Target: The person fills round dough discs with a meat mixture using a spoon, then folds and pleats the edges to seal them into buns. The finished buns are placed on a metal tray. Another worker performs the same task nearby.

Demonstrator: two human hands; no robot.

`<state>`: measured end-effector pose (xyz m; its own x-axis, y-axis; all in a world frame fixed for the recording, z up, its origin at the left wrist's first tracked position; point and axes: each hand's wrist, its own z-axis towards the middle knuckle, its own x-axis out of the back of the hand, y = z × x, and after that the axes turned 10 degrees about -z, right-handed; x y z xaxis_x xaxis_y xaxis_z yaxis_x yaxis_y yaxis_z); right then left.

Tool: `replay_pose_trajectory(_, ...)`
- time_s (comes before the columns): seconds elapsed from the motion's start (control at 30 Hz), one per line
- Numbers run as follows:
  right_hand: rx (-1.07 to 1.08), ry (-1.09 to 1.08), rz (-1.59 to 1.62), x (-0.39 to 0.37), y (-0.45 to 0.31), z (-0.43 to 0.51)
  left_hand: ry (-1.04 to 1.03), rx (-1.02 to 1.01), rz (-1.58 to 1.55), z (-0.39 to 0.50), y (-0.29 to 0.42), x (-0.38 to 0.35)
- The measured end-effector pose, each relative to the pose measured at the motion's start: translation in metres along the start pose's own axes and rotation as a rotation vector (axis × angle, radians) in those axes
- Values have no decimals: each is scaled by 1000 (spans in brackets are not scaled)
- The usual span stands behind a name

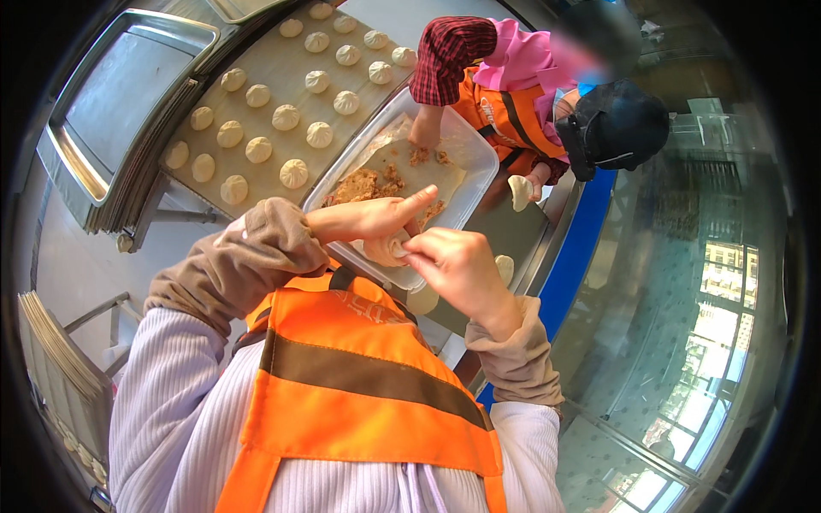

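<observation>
A partly gathered dough bun [386, 249] is between my two hands, over the near edge of a translucent plastic tub [478, 154]. My left hand [372, 218] cups it from the far side, thumb stretched out; some of its fingers are hidden. The fingertips of my right hand [458, 266] pinch the dough's pleated edge. Inside the tub lies reddish-brown minced filling [359, 186] on a pale sheet. Flat dough rounds, one [423, 299] beside the tub and another [505, 269] farther right, lie on the work surface.
Beyond the tub, a large tray [269, 186] holds several pleated buns [294, 173]. Stacked metal trays [128, 109] stand at left. A co-worker in an orange apron [513, 115] reaches into the tub with one hand and holds a dough wrapper [520, 192] in the other. A glass partition [648, 269] runs along the right.
</observation>
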<state>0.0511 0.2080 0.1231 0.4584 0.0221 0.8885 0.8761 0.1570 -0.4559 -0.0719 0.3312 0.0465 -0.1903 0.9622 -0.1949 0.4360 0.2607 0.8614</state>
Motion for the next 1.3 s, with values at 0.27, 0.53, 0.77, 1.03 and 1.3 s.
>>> replay_pose_trajectory(0.27, -247, 154, 201, 13, 1, 1, -180, -139, -794, 0, 5, 6)
replay_pose_trajectory(0.53, -240, 41, 235, 12, -6, -3, -119, -12, -503, -6, 2, 1)
replay_pose_trajectory(0.77, -107, 93, 115, 14, -3, -4, -83, -159, -914, -3, -3, -13)
replay_pose_trajectory(1.03, -102, 66, 164, 16, -8, -4, -302, 32, -806, -3, 5, -11)
replay_pose_trajectory(1.3, -119, 64, 81, 13, -2, -6, -75, -5, -837, -4, -6, -26)
